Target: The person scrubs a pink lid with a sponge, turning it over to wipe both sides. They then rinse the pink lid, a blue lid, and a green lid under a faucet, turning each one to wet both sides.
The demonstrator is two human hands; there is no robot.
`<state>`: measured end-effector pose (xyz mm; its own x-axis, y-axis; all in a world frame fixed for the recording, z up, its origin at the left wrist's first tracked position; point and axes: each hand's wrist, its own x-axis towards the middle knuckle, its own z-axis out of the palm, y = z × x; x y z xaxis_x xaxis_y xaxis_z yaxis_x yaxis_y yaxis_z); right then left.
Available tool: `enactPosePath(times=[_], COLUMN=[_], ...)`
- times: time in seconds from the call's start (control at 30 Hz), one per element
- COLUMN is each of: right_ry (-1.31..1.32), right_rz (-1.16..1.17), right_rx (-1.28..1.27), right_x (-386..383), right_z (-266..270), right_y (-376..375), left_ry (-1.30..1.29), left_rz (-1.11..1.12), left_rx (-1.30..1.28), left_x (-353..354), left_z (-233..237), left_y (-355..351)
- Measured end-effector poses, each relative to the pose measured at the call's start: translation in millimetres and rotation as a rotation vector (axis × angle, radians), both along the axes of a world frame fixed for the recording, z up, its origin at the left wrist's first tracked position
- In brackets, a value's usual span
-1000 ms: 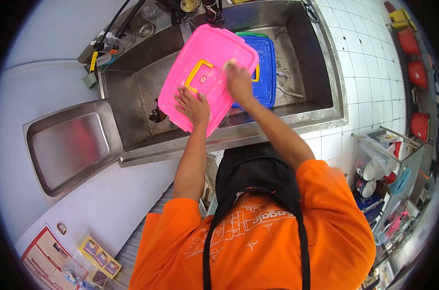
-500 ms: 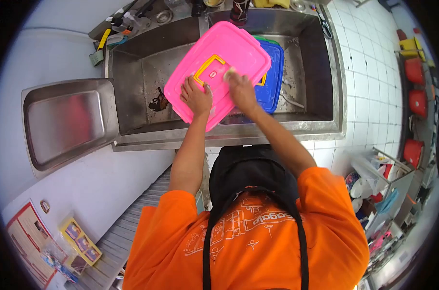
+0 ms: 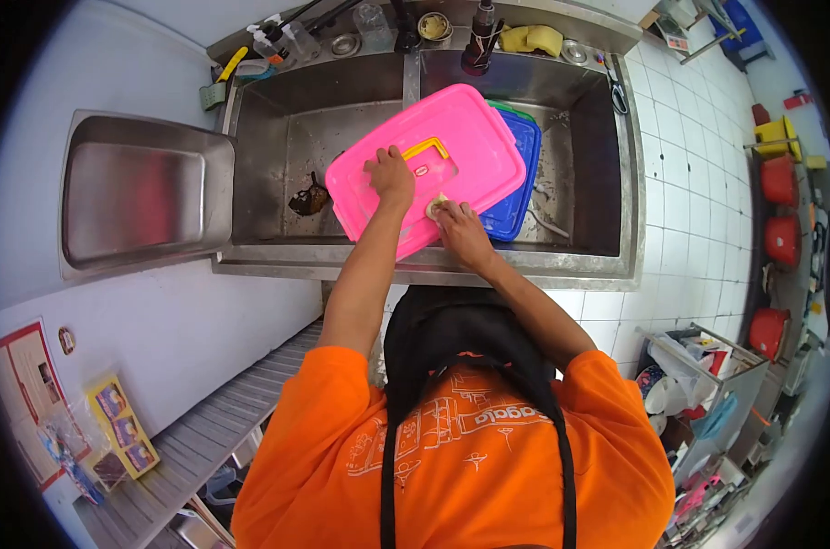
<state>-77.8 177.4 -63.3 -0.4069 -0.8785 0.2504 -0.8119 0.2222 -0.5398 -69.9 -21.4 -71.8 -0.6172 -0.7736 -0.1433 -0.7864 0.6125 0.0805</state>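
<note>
A pink plastic lid (image 3: 474,137) with a yellow handle (image 3: 426,148) lies tilted across the sink's divider. My left hand (image 3: 393,176) rests on the lid with its fingers apart, covering the handle's left end. Near the lid's front edge, my right hand (image 3: 463,231) is closed round a small pale sponge (image 3: 435,207) and presses it to the pink surface. A blue lid (image 3: 523,165) shows partly from beneath the pink one, with a green edge (image 3: 511,110) behind it.
The double steel sink (image 3: 598,261) has a dark scrap (image 3: 309,196) in its left basin and a white utensil (image 3: 547,222) in the right. A steel pan (image 3: 145,197) stands at left. Yellow sponges (image 3: 532,39), a dark bottle (image 3: 480,41) and scissors (image 3: 619,96) line the rim.
My right hand has moved the sponge from beside the handle toward the lid's front edge. My left hand has shifted up to the handle's left end. The camera view has tilted.
</note>
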Motion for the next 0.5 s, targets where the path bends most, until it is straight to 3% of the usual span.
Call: enactPosePath(times=[0.07,0.3,0.4,0.47,0.5], right_ry=[-0.047,-0.044,-0.110,-0.466,-0.420], right_rz=[-0.016,0.000,0.020,-0.132,-0.203], right_rx=[0.052,0.038,-0.006,-0.093,-0.117], right_x=[0.7,12.1,10.5,0.2,-11.5], right_z=[1.5,-4.9,0.8,2.3,2.8], right_y=[6.5,-3.2,1.3,12.5,17.0], left_ry=[-0.024,-0.072,0.051,0.503,0.499], left_rz=[-0.134,-0.190,-0.200,-0.305,-0.292], left_rx=[-0.109,-0.058,0.119,0.138,0.135], left_x=[-7.7,-11.7,19.5,47.2,62.5], left_z=[-26.9,-15.4,14.1,1.9,0.7], left_y=[-22.3,-31.7,-10.8,12.4,29.4])
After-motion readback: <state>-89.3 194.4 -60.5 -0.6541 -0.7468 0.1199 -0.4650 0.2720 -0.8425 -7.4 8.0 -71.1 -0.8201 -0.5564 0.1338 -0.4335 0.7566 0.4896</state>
